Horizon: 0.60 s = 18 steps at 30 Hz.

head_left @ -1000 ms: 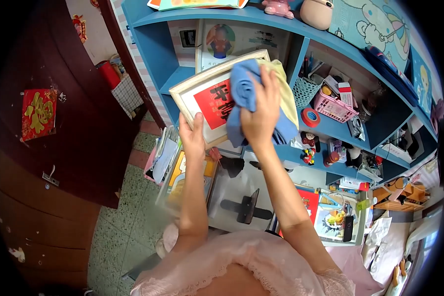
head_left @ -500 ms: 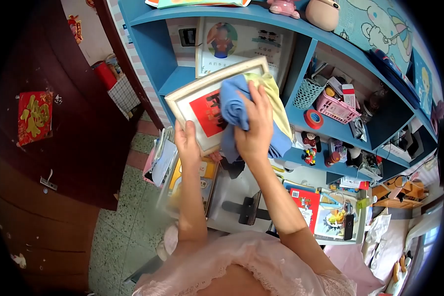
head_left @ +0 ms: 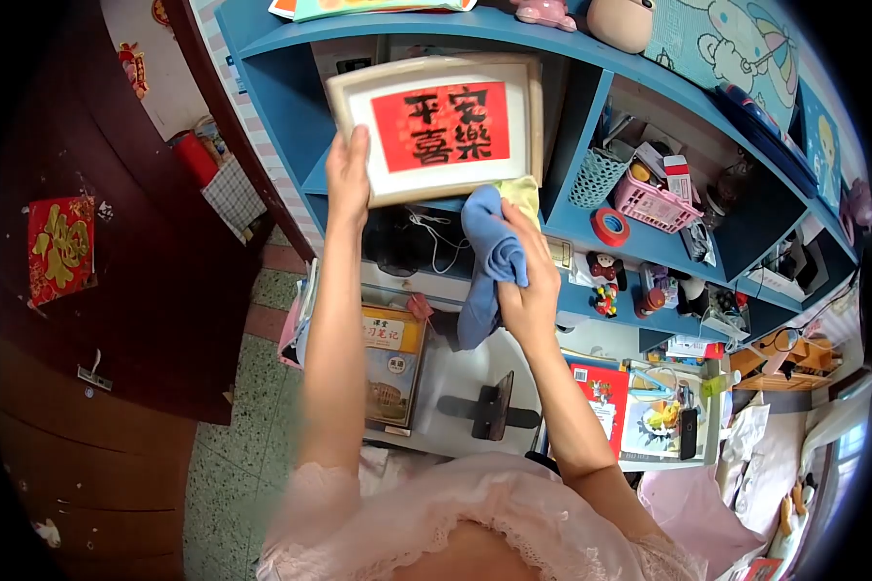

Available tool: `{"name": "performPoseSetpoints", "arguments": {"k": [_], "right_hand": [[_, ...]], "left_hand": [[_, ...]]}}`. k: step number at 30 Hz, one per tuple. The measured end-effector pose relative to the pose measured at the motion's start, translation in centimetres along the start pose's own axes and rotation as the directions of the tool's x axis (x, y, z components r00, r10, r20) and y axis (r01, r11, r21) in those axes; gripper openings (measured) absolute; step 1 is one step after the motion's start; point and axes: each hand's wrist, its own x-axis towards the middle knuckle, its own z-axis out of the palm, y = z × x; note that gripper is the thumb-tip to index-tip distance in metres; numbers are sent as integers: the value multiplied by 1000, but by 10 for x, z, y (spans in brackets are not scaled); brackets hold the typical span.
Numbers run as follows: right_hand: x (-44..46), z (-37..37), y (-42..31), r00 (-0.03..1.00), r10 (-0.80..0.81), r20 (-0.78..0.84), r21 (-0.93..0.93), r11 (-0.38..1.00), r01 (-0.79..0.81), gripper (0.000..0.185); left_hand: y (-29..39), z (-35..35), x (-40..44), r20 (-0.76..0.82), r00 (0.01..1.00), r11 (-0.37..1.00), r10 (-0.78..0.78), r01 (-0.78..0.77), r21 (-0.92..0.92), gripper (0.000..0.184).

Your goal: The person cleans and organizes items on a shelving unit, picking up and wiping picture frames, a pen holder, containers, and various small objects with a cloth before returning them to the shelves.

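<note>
A light wooden picture frame [head_left: 359, 197] with black characters on a red panel is held up before the blue shelf. My left hand [head_left: 349, 179] grips its left side, thumb on the front and the other fingers mostly hidden behind. Bunched in my right hand [head_left: 533, 286] is a blue cloth [head_left: 484, 257], below the frame's lower right corner. A yellow-green cloth [head_left: 521, 194] shows above that hand, close to the frame's lower edge.
Behind the frame stands the blue shelf unit [head_left: 571, 160]. It holds a pink basket [head_left: 649, 205], a teal basket [head_left: 598, 177] and red tape [head_left: 610, 227]. Below are a notebook [head_left: 390, 373] and a dark stand [head_left: 494, 407] on the desk. A dark red door [head_left: 136, 271] is at left.
The frame has moved up and turned nearly level, showing its whole red panel. My right hand and the cloths have moved off its face, down to below its lower right corner.
</note>
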Motion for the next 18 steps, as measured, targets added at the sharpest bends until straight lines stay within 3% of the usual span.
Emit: {"name": "performPoseSetpoints", "arguments": {"k": [4,6,8,9,11,12,14,16,18], "right_hand": [[9,1,-2,999,-9,-40,10,1000,10,37],[8,0,2,999,1,-41,4,1000,0,37],[10,-1,4,999,16,-44,-1,1000,-16,36],[11,-2,5,998,34,-57,19,999,-33,36],[11,-4,7,995,65,-70,38,997,-63,34],[11,-5,7,995,66,-70,37,997,-63,34],[12,-5,7,995,65,-80,33,997,-63,34],[13,-5,9,995,64,-82,33,998,-61,34],[14,-3,10,993,83,-82,20,997,-81,33]], "left_hand": [[-29,11,33,140,985,995,-98,98,7,36],[-47,15,42,102,990,995,-100,101,-11,36],[-56,13,49,88,992,983,-87,71,168,39],[-62,9,54,89,992,983,-87,71,168,39],[-74,2,64,85,996,857,-39,-10,516,43],[-74,7,60,84,996,857,-40,-9,516,43],[-63,28,44,-59,939,645,339,-186,742,45],[-49,33,36,-110,932,625,345,-141,767,49],[-45,31,36,-226,890,689,397,-126,714,50]]}}
